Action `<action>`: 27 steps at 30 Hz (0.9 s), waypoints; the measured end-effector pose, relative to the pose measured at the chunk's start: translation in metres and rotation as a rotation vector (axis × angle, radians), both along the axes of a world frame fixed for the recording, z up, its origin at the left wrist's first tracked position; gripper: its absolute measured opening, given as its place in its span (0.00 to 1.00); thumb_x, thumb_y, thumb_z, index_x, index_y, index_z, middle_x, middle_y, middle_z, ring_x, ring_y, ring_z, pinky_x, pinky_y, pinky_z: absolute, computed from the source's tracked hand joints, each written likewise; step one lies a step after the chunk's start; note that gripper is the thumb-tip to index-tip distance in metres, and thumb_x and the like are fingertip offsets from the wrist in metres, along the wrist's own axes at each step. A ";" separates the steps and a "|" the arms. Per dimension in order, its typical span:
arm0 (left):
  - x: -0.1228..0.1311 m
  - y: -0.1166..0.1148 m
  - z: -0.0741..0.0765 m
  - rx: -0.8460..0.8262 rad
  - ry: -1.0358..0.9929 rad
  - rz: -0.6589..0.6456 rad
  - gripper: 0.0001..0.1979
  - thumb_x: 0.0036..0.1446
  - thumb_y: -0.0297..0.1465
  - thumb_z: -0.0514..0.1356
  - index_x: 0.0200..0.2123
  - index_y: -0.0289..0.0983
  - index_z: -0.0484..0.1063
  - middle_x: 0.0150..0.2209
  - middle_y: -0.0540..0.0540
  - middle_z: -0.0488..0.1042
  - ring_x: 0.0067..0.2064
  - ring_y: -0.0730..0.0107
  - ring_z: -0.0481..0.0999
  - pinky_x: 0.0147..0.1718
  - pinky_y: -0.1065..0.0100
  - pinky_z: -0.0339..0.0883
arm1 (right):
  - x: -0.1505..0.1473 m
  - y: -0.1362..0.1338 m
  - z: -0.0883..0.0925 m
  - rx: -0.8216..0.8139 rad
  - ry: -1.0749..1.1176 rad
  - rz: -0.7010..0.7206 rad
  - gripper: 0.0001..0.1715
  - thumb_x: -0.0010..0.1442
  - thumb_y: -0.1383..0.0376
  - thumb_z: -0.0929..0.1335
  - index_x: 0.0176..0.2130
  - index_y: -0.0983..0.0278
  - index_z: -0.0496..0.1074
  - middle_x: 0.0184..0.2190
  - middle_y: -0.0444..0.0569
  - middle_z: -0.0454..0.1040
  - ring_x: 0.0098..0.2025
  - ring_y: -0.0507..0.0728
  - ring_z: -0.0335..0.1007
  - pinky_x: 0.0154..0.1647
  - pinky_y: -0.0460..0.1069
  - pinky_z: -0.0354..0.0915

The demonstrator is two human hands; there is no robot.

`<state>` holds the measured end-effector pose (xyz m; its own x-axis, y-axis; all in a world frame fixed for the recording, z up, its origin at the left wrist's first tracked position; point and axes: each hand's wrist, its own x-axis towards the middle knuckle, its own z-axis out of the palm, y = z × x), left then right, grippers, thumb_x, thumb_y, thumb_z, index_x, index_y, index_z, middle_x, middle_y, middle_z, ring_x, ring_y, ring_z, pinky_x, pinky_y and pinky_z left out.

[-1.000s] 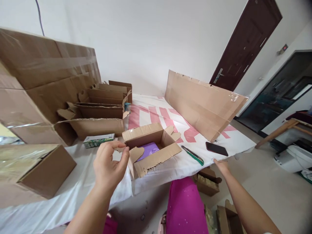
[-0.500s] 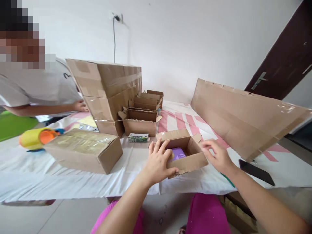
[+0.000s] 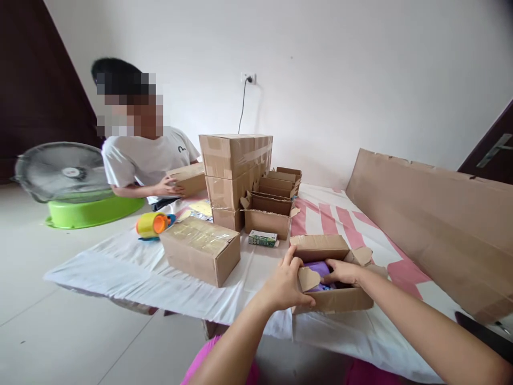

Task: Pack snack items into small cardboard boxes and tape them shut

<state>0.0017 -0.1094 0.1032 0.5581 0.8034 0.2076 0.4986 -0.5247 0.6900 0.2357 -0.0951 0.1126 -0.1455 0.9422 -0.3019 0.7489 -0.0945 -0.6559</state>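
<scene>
In front of me an open cardboard box [image 3: 336,300] sits on the cloth-covered table, with a purple packet [image 3: 317,268] inside it. My left hand [image 3: 285,280] grips the box's left end, its thumb along the front wall and its fingers over the far corner. A small end flap [image 3: 309,278] stands beside that hand. Reaching in from the right, my right hand [image 3: 345,271] has its fingers and thumb on the purple packet; its fingertips are partly hidden. Just beyond the box lies a small green and white carton [image 3: 263,238].
A taped box [image 3: 200,248] stands to the left, near a yellow and orange toy [image 3: 152,224]. Behind are stacked boxes [image 3: 218,158] and a row of open boxes [image 3: 267,219]. A large cardboard sheet [image 3: 428,214] leans at right. A co-worker [image 3: 140,160] holds a box [image 3: 189,179].
My right hand has moved from the box's right end into it, onto the purple packet. My left hand stays at the left end. The view has swung left, showing the co-worker with a box.
</scene>
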 end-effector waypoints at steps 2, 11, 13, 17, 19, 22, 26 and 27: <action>-0.002 0.002 -0.001 -0.009 -0.030 -0.004 0.38 0.25 0.38 0.75 0.43 0.37 0.65 0.69 0.35 0.38 0.65 0.41 0.55 0.55 0.50 0.61 | -0.004 -0.005 0.001 0.050 0.062 -0.007 0.17 0.43 0.56 0.72 0.32 0.62 0.68 0.30 0.44 0.75 0.33 0.55 0.69 0.31 0.47 0.63; -0.043 0.008 0.029 0.191 -0.171 -0.138 0.24 0.36 0.27 0.70 0.35 0.39 0.61 0.70 0.36 0.35 0.69 0.51 0.43 0.60 0.54 0.54 | -0.023 -0.057 0.047 0.731 -0.036 -0.290 0.18 0.48 0.55 0.71 0.30 0.59 0.59 0.26 0.39 0.65 0.29 0.53 0.60 0.31 0.48 0.57; -0.050 0.001 0.040 0.226 -0.167 -0.156 0.23 0.38 0.26 0.69 0.35 0.40 0.60 0.70 0.35 0.34 0.70 0.53 0.40 0.61 0.54 0.52 | -0.024 -0.070 0.049 0.757 0.076 -0.310 0.19 0.49 0.54 0.71 0.32 0.59 0.60 0.27 0.40 0.65 0.30 0.54 0.62 0.33 0.49 0.60; -0.056 -0.009 0.050 0.269 -0.097 -0.150 0.20 0.40 0.25 0.65 0.36 0.40 0.61 0.70 0.37 0.37 0.70 0.55 0.41 0.62 0.54 0.51 | -0.024 -0.090 0.047 0.603 0.548 -0.354 0.20 0.49 0.53 0.71 0.37 0.59 0.62 0.30 0.43 0.69 0.32 0.56 0.67 0.33 0.49 0.65; -0.061 -0.006 0.047 0.277 -0.049 -0.116 0.19 0.41 0.24 0.63 0.36 0.41 0.61 0.69 0.38 0.40 0.69 0.56 0.44 0.62 0.53 0.52 | -0.020 -0.104 0.049 0.508 0.808 -0.376 0.21 0.51 0.52 0.69 0.41 0.58 0.65 0.33 0.47 0.73 0.33 0.58 0.71 0.32 0.51 0.67; -0.075 0.009 0.034 0.276 0.036 -0.008 0.18 0.40 0.21 0.60 0.37 0.40 0.63 0.70 0.40 0.41 0.69 0.56 0.45 0.62 0.53 0.52 | -0.007 -0.128 0.052 0.467 1.030 -0.399 0.25 0.51 0.51 0.68 0.47 0.58 0.67 0.37 0.51 0.76 0.36 0.60 0.74 0.33 0.52 0.69; -0.086 0.027 0.021 0.314 0.178 0.411 0.30 0.42 0.15 0.53 0.50 0.39 0.65 0.68 0.43 0.49 0.70 0.47 0.38 0.62 0.40 0.45 | 0.016 -0.149 0.032 0.474 1.053 -0.538 0.29 0.47 0.55 0.73 0.48 0.55 0.66 0.40 0.49 0.77 0.39 0.61 0.75 0.36 0.52 0.71; -0.083 0.028 0.020 0.352 0.187 0.517 0.35 0.43 0.13 0.51 0.55 0.40 0.63 0.68 0.44 0.51 0.69 0.45 0.37 0.61 0.37 0.42 | 0.021 -0.150 0.022 0.469 1.038 -0.593 0.30 0.46 0.56 0.74 0.47 0.55 0.66 0.40 0.49 0.77 0.40 0.61 0.75 0.37 0.52 0.71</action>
